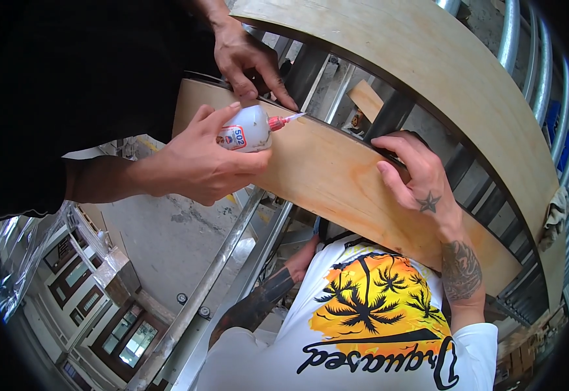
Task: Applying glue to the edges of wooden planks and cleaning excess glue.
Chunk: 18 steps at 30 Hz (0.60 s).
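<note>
And here's the right hand [422, 174] bent over the far edge of the plywood strip [336, 173], thumb on its face; whether it grips or only presses, I can't tell. The left hand [305, 259] is well apart from it, down by the near edge, its fingers partly hidden, so its hold can't be told either.

The strip runs slantwise across the middle, and look who's crowding it: a co-worker's lower hand [203, 159] wraps a white bottle [250, 125] right above it, nozzle tip at the far edge, while their upper hand [253, 63] touches that edge just beside.

Beyond, dark crossbars [390, 117] break up the gap to a broad curved panel [441, 58], a small wood offcut [366, 98] between them. Silvery tubes [509, 39] line up at far right, a rag [555, 212] hanging near. Down left, a metal rail [222, 251] slants past crumpled clear plastic [20, 254], and the white shirt [252, 358] blocks much of the foreground.
</note>
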Each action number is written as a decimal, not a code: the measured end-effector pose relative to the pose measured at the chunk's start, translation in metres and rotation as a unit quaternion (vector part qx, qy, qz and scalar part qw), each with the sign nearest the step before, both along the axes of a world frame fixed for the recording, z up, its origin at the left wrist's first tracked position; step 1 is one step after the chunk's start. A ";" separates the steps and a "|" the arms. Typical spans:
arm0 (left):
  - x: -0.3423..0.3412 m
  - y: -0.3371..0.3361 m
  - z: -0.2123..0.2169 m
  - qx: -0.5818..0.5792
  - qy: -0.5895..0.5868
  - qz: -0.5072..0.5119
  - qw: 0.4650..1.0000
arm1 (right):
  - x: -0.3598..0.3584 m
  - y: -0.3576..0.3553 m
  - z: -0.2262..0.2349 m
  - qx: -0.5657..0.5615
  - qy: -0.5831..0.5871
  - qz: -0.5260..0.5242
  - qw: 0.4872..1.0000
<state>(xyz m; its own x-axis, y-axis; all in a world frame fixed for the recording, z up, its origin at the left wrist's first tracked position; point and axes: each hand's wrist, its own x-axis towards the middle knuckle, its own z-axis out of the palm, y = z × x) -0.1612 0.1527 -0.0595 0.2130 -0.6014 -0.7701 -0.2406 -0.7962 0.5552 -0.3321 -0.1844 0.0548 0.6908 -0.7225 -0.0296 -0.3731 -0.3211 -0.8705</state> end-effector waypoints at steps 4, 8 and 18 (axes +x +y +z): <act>0.001 -0.005 -0.002 0.006 0.005 0.004 1.000 | 0.003 0.000 0.002 0.002 -0.008 0.002 1.000; 0.007 -0.008 -0.001 -0.001 0.013 0.002 1.000 | 0.002 0.000 0.005 0.006 -0.002 -0.004 1.000; 0.006 -0.008 0.004 -0.057 0.009 -0.022 0.998 | -0.003 0.003 0.002 -0.027 -0.024 -0.008 0.999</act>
<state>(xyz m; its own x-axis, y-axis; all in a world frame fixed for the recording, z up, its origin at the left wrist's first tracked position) -0.1556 0.1445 -0.0552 0.1712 -0.6939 -0.6995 -0.2621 -0.7164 0.6465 -0.3350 -0.1812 0.0563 0.6789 -0.7329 0.0437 -0.3361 -0.3632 -0.8689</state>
